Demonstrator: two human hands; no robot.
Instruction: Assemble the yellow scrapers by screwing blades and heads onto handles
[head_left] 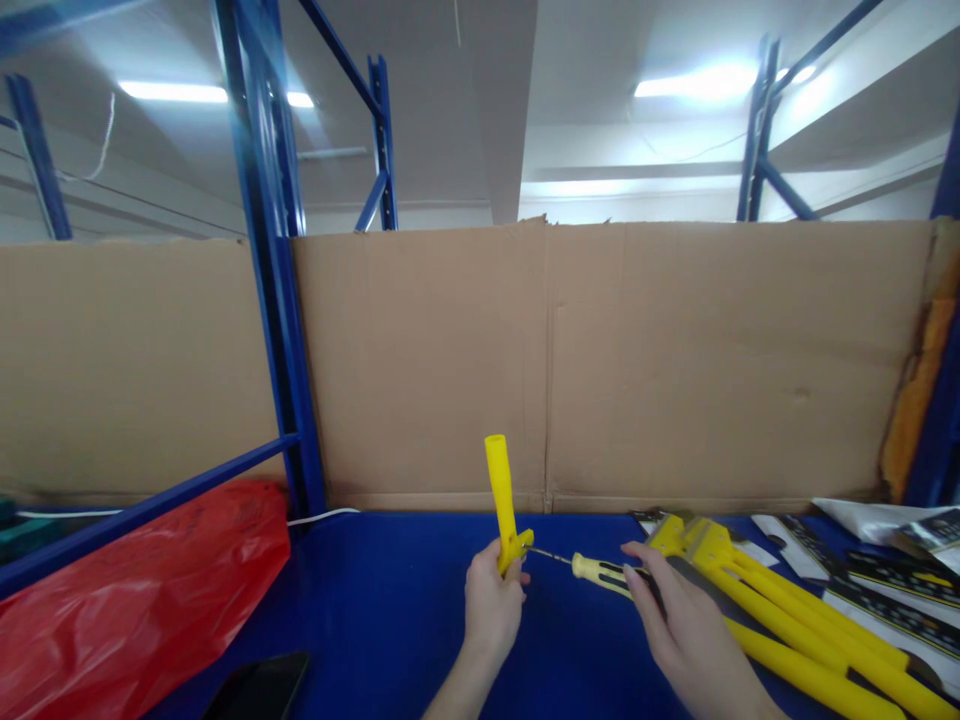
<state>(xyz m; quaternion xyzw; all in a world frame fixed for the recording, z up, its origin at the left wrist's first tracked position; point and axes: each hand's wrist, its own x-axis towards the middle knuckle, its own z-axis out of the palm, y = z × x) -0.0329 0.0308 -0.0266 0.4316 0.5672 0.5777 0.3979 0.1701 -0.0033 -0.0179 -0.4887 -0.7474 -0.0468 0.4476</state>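
Observation:
My left hand (493, 600) is closed around the lower end of a yellow tubular handle (501, 490), which stands nearly upright with a short side bracket near its base. In my right hand (679, 625) is a screwdriver (600, 572) with a pale yellow and black grip. Its thin shaft points left, and the tip meets the bracket of the yellow handle, close to my left fingers. Whether a screw sits under the tip is too small to tell. The lower part of the grip is hidden by my right fingers.
Several long yellow-handled tools (787, 610) lie at the right on the blue table (375, 610). Printed packaging (892, 590) is beyond them. A red plastic bag (187, 580) and a dark phone (259, 688) lie left. Cardboard (427, 370) walls the back, beside a blue rack post (274, 300).

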